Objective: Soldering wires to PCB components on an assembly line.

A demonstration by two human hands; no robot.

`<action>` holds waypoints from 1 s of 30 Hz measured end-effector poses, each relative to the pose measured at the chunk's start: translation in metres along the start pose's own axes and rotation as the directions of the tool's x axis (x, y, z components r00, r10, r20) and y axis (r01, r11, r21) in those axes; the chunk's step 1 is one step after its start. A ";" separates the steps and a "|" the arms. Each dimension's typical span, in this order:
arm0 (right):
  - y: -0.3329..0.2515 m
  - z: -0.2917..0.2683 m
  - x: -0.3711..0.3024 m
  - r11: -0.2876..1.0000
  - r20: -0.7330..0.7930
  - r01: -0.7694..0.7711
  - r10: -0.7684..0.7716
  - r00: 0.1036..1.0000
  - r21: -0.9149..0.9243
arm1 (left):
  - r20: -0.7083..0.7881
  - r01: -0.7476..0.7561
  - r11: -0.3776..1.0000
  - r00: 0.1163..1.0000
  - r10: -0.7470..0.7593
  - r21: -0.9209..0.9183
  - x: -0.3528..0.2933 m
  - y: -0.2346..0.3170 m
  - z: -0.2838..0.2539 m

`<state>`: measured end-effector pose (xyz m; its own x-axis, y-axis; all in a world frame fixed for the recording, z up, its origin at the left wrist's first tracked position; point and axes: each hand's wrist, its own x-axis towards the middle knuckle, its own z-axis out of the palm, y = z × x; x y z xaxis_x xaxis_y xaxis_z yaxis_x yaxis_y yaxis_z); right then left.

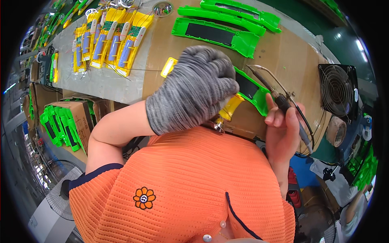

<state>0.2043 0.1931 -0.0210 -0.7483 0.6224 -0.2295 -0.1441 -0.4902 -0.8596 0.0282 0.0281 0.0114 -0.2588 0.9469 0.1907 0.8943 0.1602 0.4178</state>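
Note:
My left hand point(194, 87), in a grey knit glove, is closed over the middle of the bench, and what its fingers hold is hidden. Yellow plastic pieces show on both sides of it: a tab point(168, 67) past the wrist side and a part point(232, 107) under the fingertips. Beyond those fingertips lies a green plastic shell point(254, 92) with a dark inner panel. My bare right hand point(281, 125) grips a soldering iron point(281, 102) with a thin curved metal tube along it. The iron's tip points up and left, above the green shell.
Yellow holders point(107, 38) with blue cells and wires lie at the far left. Green shells point(219, 32) rest at the back beside a small round dish point(163, 9). A black fan point(338, 91) stands right; a carton point(83, 117) of green shells sits lower left.

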 end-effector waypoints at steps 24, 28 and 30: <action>-0.033 -0.051 0.001 0.960 0.186 -0.012 0.066 0.980 -0.280 | 0.264 0.149 0.988 0.953 -0.152 0.033 0.047 0.022 0.009; -0.032 -0.049 0.001 0.949 0.178 -0.016 0.076 0.981 -0.315 | 0.265 0.149 0.987 0.951 -0.160 0.063 0.048 0.025 0.006; -0.032 -0.049 0.001 0.945 0.179 -0.011 0.073 0.981 -0.326 | 0.275 0.162 0.984 0.945 -0.176 0.075 0.049 0.026 0.006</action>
<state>0.2395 0.2394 -0.0163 -0.8604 0.4658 -0.2068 0.0834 -0.2717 -0.9588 0.0408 0.0798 0.0264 -0.3018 0.9434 -0.1378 0.8654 0.3317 0.3756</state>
